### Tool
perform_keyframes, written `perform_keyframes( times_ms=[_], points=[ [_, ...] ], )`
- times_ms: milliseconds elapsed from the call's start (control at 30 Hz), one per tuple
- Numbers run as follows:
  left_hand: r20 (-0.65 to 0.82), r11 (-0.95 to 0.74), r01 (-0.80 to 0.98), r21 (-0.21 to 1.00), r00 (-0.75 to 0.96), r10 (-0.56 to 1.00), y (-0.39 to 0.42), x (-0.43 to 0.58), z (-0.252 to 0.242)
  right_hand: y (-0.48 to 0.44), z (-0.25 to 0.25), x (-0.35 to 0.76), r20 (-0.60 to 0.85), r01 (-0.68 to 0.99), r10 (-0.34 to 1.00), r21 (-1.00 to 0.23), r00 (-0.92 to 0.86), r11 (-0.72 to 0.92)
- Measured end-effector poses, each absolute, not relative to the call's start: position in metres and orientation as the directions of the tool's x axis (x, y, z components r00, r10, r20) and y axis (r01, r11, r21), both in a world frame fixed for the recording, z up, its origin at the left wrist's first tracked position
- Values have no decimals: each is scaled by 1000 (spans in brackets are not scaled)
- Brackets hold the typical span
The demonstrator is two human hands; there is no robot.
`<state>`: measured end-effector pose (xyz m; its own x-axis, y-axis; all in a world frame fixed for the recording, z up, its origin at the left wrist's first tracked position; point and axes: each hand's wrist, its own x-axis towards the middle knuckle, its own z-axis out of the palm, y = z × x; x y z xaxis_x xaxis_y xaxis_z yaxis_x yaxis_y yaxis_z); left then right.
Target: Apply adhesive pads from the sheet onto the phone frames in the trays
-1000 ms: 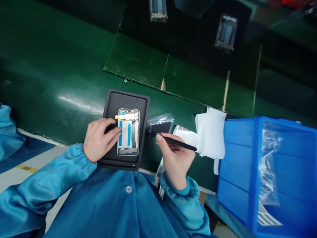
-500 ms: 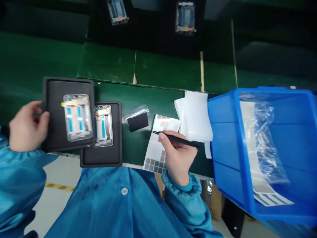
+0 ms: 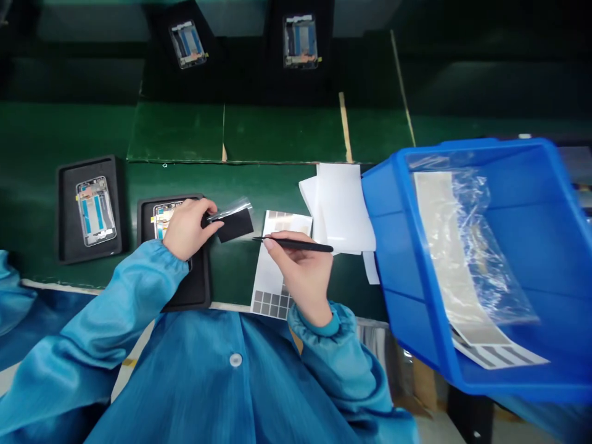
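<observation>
Black rectangular sheet [image 3: 235, 226] on the green bench [image 3: 231, 271], a piece of clear film [image 3: 231, 209] along its upper edge, just right of the nearer black tray [image 3: 201, 283]. Left hand [image 3: 185, 229] over that tray, palm down, thumb and forefinger a narrow way apart at the left end of the film; whether this grip has closed on it, cannot tell. Phone assembly [image 3: 160, 217] in the tray mostly hidden under the same hand. Right hand [image 3: 305, 271] — grip firm around black tweezers [image 3: 305, 245], held like a pen, tips pointing left, close to the sheet's lower right corner. Below the tweezers, a white sticker sheet [image 3: 269, 271] with grey squares at its near end, partly covered by the right hand. White papers [image 3: 345, 206] overlap farther right, beside a blue bin [image 3: 383, 259]; inside the bin, a long pale strip [image 3: 439, 246] and a crumpled clear plastic bag [image 3: 494, 259]. Well to the left, a second black tray [image 3: 67, 237] with an uncovered phone assembly [image 3: 96, 211] — blue strips showing, slightly tilted to the left. Across the bench, two more phone assemblies [image 3: 300, 42] on dark, dimly lit supports.
</observation>
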<state>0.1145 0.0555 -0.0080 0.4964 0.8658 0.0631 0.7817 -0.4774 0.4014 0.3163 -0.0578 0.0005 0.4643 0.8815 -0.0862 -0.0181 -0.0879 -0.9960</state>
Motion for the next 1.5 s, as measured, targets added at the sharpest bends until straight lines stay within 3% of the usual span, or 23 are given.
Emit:
perform_keyframes(
  times_ms=[133,367,600,867,1033,1233,1367,1500],
  points=[
    [116,-498,764,409,498,859,48,120,4,-52,2,314,-37,-19,910,-999,413,-32],
    [261,-689,674,266,638,724,24,132,30,-48,4,309,125,0,931,-991,343,134],
    [326,-756,626,193,686,651,20,134,33,-48,5,308,177,85,936,-984,304,159],
    [290,-740,636,218,682,671,22,130,27,-45,3,302,138,38,927,-990,350,133],
    [190,-674,702,230,647,738,30,127,13,-42,3,297,64,-46,904,-995,423,92],
    [137,-586,778,228,570,810,26,71,18,-36,9,289,-35,28,899,-998,437,-53],
    [-44,-645,733,218,667,744,1,18,14,-22,12,265,-151,8,916,-986,371,-166],
    [-42,-679,688,258,710,703,-23,3,0,0,8,227,-235,2,944,-970,231,-242]
  ],
)
